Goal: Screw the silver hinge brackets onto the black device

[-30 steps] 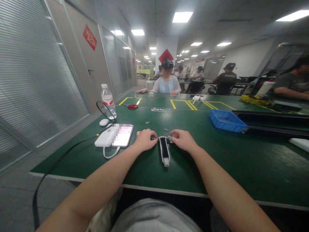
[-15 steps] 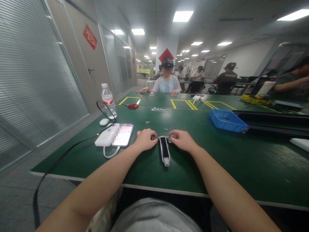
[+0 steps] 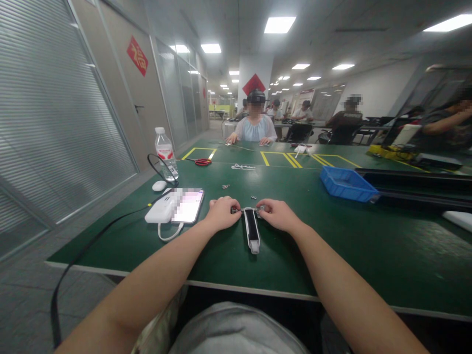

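Observation:
On the green table [image 3: 280, 250] in front of me lies a slim device [image 3: 252, 228], black on its face with a white rim and a pale block at its near end. Small grey pieces stick out sideways from its far end. My left hand [image 3: 222, 214] pinches the piece on the left, which its fingers partly cover. Closed on the grey piece [image 3: 261, 210] at the right is my right hand [image 3: 277, 213], thumb and forefinger together. A tiny metal part [image 3: 253, 197] lies just beyond the device, and further off to the left are more small metal bits [image 3: 225, 187].
Left of my hands lie a phone [image 3: 188, 205], a white power bank [image 3: 159, 209] with cables and a water bottle [image 3: 165, 155]. A blue tray [image 3: 347, 184] sits at the right. Red-handled pliers [image 3: 202, 162] lie further back. A person [image 3: 255, 128] sits opposite.
My hands and the device stay almost exactly where they were. Across the table, the other person's hand on the left of view has moved inward to the right.

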A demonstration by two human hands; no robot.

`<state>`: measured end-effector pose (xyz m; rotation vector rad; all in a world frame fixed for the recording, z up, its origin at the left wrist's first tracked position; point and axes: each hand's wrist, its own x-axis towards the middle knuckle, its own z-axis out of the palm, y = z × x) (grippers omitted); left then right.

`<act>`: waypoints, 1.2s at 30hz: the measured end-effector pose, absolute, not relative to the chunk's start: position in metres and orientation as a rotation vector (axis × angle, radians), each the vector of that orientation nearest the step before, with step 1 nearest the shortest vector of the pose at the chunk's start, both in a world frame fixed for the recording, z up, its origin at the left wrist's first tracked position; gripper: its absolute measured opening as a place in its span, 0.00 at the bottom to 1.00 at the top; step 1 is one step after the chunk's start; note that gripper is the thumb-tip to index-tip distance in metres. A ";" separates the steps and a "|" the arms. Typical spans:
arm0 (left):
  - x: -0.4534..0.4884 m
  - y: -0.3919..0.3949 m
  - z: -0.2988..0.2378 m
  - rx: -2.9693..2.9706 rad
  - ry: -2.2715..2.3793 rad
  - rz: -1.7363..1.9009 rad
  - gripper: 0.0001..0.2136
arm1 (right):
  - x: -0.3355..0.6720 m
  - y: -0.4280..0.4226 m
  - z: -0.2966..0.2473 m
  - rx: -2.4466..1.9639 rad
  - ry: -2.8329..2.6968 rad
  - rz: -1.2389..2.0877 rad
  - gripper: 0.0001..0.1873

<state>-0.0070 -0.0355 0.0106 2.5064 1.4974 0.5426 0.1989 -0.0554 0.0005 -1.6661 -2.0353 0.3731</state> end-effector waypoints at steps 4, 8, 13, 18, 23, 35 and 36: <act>-0.006 -0.037 0.013 2.495 1.500 0.531 0.09 | 0.200 -0.055 0.000 -1.683 -2.030 0.402 0.12; -0.006 -0.038 0.015 2.490 1.496 0.533 0.09 | 0.200 -0.053 -0.002 -1.690 -2.026 0.423 0.13; -0.005 -0.039 0.016 2.486 1.498 0.535 0.09 | 0.201 -0.053 -0.002 -1.684 -2.009 0.412 0.13; -0.005 -0.041 0.018 2.470 1.515 0.539 0.09 | 0.201 -0.052 -0.002 -1.641 -2.035 0.360 0.12; -0.006 -0.037 0.015 2.479 1.512 0.544 0.09 | 0.200 -0.051 -0.003 -1.556 -2.081 0.290 0.11; -0.006 -0.040 0.018 2.459 1.507 0.579 0.09 | 0.199 -0.054 0.002 -1.601 -2.060 0.270 0.09; -0.006 -0.040 0.018 2.456 1.510 0.581 0.09 | 0.198 -0.055 0.003 -1.601 -2.064 0.270 0.09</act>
